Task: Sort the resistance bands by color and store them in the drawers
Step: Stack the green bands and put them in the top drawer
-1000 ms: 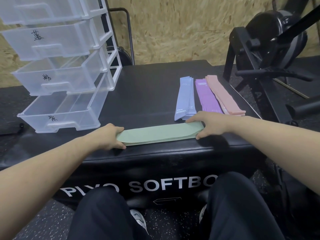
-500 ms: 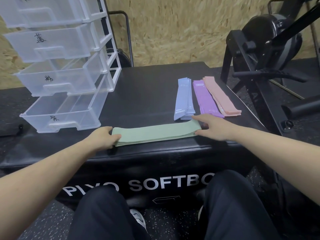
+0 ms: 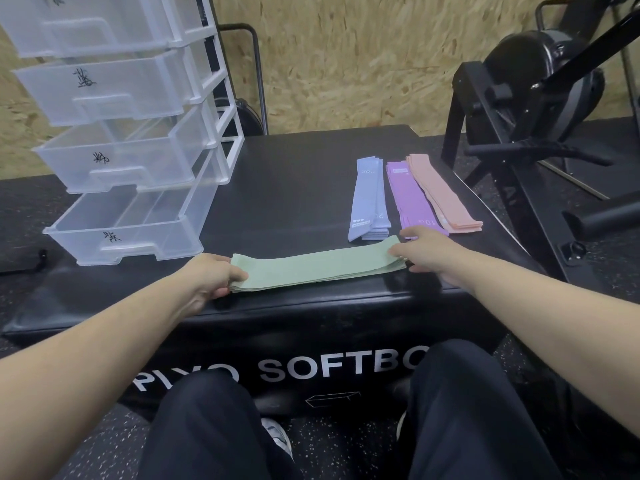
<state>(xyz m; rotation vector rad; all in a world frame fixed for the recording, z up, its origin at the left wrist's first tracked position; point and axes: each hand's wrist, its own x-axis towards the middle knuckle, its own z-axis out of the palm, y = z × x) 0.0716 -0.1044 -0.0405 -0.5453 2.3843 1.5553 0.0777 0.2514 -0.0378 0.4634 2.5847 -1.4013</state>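
A flat stack of green resistance bands (image 3: 317,265) lies crosswise near the front edge of the black soft box (image 3: 284,188). My left hand (image 3: 211,277) pinches its left end, thumb on top. My right hand (image 3: 424,252) grips its right end. Behind my right hand lie three more stacks, side by side: blue bands (image 3: 367,199), purple bands (image 3: 412,199) and pink bands (image 3: 441,192). A clear plastic drawer unit (image 3: 121,140) stands at the left with several labelled drawers pulled out; the lowest drawer (image 3: 131,230) holds nothing.
A black exercise machine (image 3: 540,109) stands to the right of the box. A wood-chip board wall (image 3: 346,57) runs behind. My knees in dark trousers are below the box front. Dark speckled floor surrounds the box.
The green stack has shifted slightly left and away from the box's front edge between my hands. My left hand's thumb now lies over the stack's left end.
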